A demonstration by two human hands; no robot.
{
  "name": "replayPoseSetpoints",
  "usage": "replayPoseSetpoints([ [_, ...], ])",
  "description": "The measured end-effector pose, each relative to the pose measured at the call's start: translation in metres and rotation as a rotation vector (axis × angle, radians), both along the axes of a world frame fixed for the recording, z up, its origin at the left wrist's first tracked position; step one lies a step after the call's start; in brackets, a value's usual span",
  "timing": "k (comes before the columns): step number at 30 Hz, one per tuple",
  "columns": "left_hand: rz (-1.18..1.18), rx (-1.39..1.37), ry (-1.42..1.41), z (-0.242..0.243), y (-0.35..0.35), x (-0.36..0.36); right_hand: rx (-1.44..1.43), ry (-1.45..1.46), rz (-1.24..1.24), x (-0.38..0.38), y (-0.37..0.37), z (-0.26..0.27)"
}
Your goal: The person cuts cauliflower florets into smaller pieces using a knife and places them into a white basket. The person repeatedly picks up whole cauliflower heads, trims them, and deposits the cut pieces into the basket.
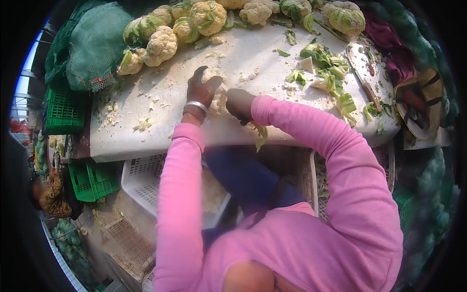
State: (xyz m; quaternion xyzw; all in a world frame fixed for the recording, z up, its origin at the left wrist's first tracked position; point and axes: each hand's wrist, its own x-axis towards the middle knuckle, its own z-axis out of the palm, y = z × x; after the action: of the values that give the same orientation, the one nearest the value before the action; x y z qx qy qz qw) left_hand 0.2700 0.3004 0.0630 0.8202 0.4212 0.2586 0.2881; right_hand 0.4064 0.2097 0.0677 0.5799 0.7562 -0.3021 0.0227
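Observation:
My left hand (203,87), dark and with a silvery band at the wrist, grips a pale cauliflower piece (212,73) over the white table. Close on its right, my right hand (239,105) is closed around what looks like a small knife. A short pale stretch of blade (223,87) shows between the hands; the grip hides the rest. More cauliflower (218,103) lies between and below the hands, partly covered. Just under my right hand hangs a green leaf strip (262,138) at the table's near edge.
Cauliflower heads (161,45) line the table's far side. On the right are leaf trimmings (330,67) and a long wooden-handled knife (370,95). A green mesh sack (96,47) stands left. Below are a white crate (140,182) and a green crate (93,182). Another person (54,195) is far left.

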Motion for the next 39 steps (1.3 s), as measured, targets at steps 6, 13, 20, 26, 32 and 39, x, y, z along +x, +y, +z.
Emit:
replayPoseSetpoints([
  [6,0.246,0.025,0.243,0.03,-0.028,0.032,-0.161,0.356,-0.401,0.004,-0.01,0.032],
  [13,-0.171,-0.697,-0.45,0.026,0.0,-0.038,0.169,0.038,-0.342,0.043,0.012,-0.005],
  [20,0.021,-0.475,-0.438,0.003,0.011,-0.097,0.322,0.043,-0.329,0.076,-0.002,0.043],
  [26,0.102,0.153,-0.066,0.033,0.002,-0.057,0.151,0.285,-0.417,0.028,0.046,0.018],
  [32,0.129,-1.076,-0.806,0.05,-0.05,-0.011,0.673,0.723,-0.26,0.056,0.003,0.003],
  [39,-0.098,-1.065,-0.914,0.008,-0.081,0.025,0.525,1.053,-0.358,0.072,-0.054,0.023],
])
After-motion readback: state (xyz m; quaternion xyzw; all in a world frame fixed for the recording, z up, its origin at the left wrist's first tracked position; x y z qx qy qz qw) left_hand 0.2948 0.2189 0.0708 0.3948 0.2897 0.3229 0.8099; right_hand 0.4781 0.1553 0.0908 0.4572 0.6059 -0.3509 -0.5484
